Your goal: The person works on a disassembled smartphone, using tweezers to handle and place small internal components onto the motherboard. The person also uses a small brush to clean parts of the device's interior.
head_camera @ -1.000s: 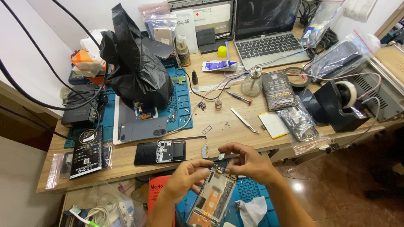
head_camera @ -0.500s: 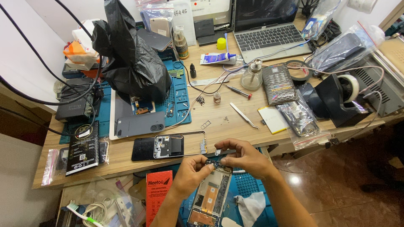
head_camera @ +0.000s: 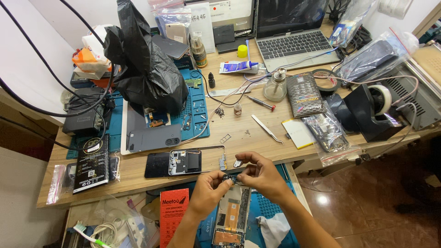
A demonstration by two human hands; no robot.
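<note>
Both hands are staying put since a moment ago, left hand and right hand pinching one small dark part between closed fingertips above the opened phone frame. Beyond them, one black bag is sitting bunched on the wooden desk, contents hidden.
</note>
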